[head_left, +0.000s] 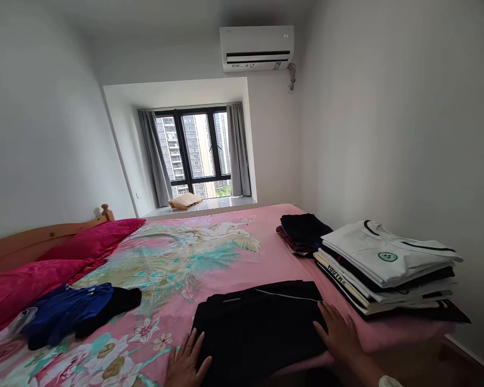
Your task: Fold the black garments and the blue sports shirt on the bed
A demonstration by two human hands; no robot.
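A black folded garment (258, 328), perhaps trousers, lies flat at the near edge of the bed; a thin pale line runs along its far side. My left hand (187, 360) rests at its left edge with fingers spread, the thumb on the cloth. On the opposite side, my right hand (339, 329) lies open, its fingertips touching the right edge. Just beyond the right hand is a tall stack of folded shirts (387, 269), topped by a white collared one with a round green badge. Behind that sits a smaller pile of dark folded clothes (305, 231).
Crumpled blue and black clothes (70, 312) lie on the left of the pink floral bedsheet (262, 258). Dark pink pillows (92, 239) lean by the wooden headboard (36, 239). A tan bundle (185, 201) rests on the windowsill. The right wall stands close beside the shirt stack.
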